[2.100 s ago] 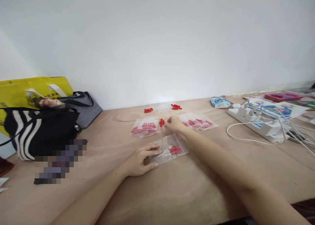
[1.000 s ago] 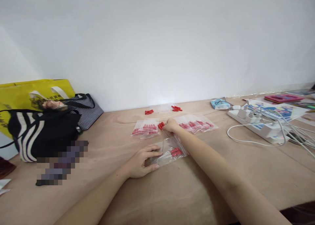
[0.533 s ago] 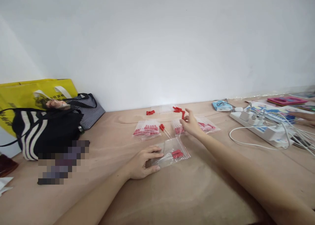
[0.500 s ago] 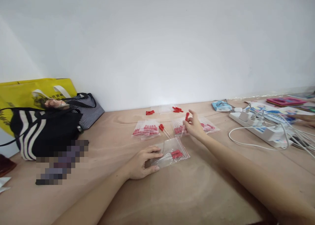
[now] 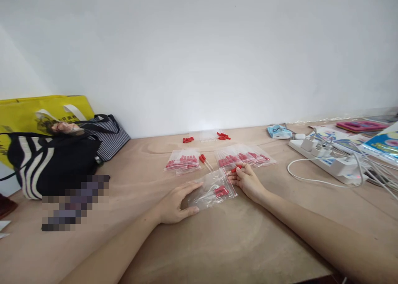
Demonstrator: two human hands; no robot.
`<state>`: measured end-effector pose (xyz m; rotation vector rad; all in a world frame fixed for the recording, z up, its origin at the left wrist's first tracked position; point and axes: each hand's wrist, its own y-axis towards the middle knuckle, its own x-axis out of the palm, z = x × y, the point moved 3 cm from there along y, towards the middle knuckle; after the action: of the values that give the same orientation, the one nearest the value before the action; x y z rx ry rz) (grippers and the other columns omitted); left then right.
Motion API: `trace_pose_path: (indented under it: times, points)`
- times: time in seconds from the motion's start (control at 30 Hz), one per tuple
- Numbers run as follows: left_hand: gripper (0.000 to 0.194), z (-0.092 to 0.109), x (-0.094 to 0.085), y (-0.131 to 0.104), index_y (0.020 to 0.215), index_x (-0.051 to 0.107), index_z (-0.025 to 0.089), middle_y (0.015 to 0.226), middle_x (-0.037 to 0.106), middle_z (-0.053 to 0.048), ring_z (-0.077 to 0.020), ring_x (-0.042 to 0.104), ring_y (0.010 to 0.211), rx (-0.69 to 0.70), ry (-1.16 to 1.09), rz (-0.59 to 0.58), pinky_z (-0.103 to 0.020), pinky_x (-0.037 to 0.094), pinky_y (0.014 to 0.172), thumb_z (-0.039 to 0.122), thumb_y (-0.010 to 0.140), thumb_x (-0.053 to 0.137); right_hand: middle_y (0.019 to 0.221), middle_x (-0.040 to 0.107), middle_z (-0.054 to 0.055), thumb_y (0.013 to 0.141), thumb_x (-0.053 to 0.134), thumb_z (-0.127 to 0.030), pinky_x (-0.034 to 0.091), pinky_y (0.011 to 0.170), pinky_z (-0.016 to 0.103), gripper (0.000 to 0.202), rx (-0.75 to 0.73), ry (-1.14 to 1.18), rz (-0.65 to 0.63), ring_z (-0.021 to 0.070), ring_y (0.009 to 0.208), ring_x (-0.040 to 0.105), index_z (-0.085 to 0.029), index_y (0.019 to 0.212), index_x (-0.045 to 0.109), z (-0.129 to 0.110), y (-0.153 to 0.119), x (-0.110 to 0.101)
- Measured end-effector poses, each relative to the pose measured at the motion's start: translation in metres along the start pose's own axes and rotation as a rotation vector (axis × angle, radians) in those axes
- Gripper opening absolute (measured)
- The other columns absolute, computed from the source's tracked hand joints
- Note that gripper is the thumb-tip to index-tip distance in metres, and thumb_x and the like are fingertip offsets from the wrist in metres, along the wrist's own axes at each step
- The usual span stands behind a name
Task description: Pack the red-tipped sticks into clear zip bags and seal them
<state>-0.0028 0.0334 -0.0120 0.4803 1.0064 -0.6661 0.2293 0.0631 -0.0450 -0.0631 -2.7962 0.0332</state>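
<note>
Brings the right hand (image 5: 247, 182) down since the earlier frame, from over the right stack (image 5: 244, 156) to the zip end of the bag (image 5: 207, 197). Has the bag flat on the table (image 5: 139, 163), between both hands, with red bulbs (image 5: 221, 191) inside near the zip end. Pinches a dropper (image 5: 236, 168) in the right thumb and fingers, red end outward, stem toward the bag; cannot tell whether inside it. Keeps the left hand (image 5: 174, 203) open, fingers and thumb spread, touching the bag's left part and gripping nothing.

Has a loose pair (image 5: 202, 158) of droppers just beyond the bag, red ends away. Shows filled bags overlapping in the left stack (image 5: 183, 161) and in the right stack, with the loose pair between. Farther back, near the wall (image 5: 199, 60), has red pieces in a left cluster (image 5: 188, 140) and a right cluster (image 5: 224, 136), with clear plastic (image 5: 208, 135) between.

To the right, shows a mask (image 5: 279, 131), a white power strip (image 5: 320, 159) with plugs and cables, and a pink frame (image 5: 360, 125). To the left, shows a yellow bag (image 5: 46, 101), a striped bag (image 5: 110, 141), a black bag (image 5: 62, 159) and a pixelated item (image 5: 76, 203).
</note>
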Motion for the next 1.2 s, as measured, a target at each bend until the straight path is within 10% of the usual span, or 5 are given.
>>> trace_pose_path:
  times: [0.43,0.67,0.8,1.2]
  points:
    - [0.056,0.002,0.0,0.001,0.128,0.038,0.023,0.131,0.043,-0.006,-0.0248,0.038,0.121,0.024,-0.006,0.034,-0.041,0.032,0.101,0.039,0.077,0.056,0.058,0.059,-0.001,0.064,0.06,-0.046,0.042,0.054,0.023,0.033,0.043,-0.466,-0.486,0.0099,0.053,0.053,-0.014,0.068,0.064,0.0,-0.003,0.013]
    - [0.044,0.003,0.001,0.003,0.121,0.049,0.024,0.13,0.044,-0.005,-0.0236,0.04,0.12,0.089,-0.039,0.025,-0.04,0.034,0.1,0.038,0.079,0.054,0.048,0.054,-0.004,0.064,0.059,-0.025,0.036,0.043,0.02,0.01,0.027,-0.648,-0.235,0.0078,0.04,0.046,-0.015,0.068,0.058,0.003,0.01,0.002]
    - [0.044,0.002,0.001,0.003,0.12,0.05,0.024,0.13,0.044,-0.006,-0.0245,0.04,0.12,0.073,-0.056,0.025,-0.041,0.033,0.1,0.037,0.078,0.056,0.066,0.063,0.0,0.068,0.051,-0.015,0.042,0.056,0.02,0.008,-0.249,-0.993,-0.017,0.0104,0.058,0.056,-0.016,0.071,0.058,-0.027,0.027,0.009]
    - [0.045,0.006,-0.002,-0.001,0.121,0.049,0.024,0.131,0.043,-0.006,-0.0251,0.039,0.12,0.054,-0.06,0.009,-0.042,0.034,0.1,0.036,0.078,0.056,0.077,0.066,0.013,0.065,0.059,-0.013,0.042,0.06,0.023,0.008,-0.107,-1.342,-0.11,0.0217,0.076,0.061,-0.012,0.072,0.061,-0.013,0.096,0.094]
